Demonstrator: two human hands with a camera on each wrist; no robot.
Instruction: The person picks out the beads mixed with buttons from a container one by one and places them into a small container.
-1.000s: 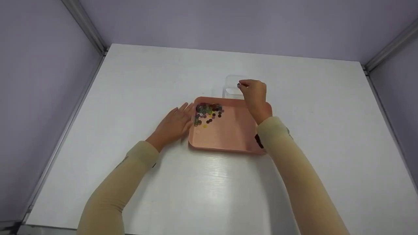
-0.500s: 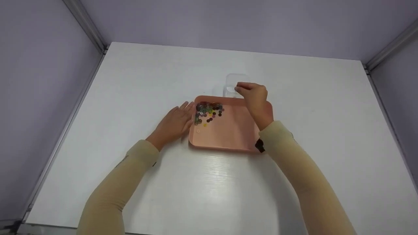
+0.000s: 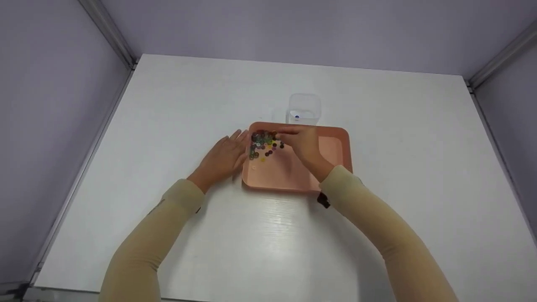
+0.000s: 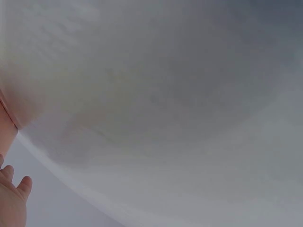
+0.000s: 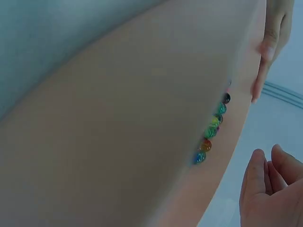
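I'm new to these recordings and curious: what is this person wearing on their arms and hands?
Both arms are covered in snug, pale beige sleeves that run from the upper arm down to the wrist. The left hand and right hand are bare, with no gloves or rings to be seen. A small black item sits under the right sleeve's cuff, likely the wrist camera's mount.

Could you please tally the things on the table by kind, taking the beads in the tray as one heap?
Tray: 1
Clear box: 1
Bead heap: 1
Lone blue bead in the box: 1
Total: 4
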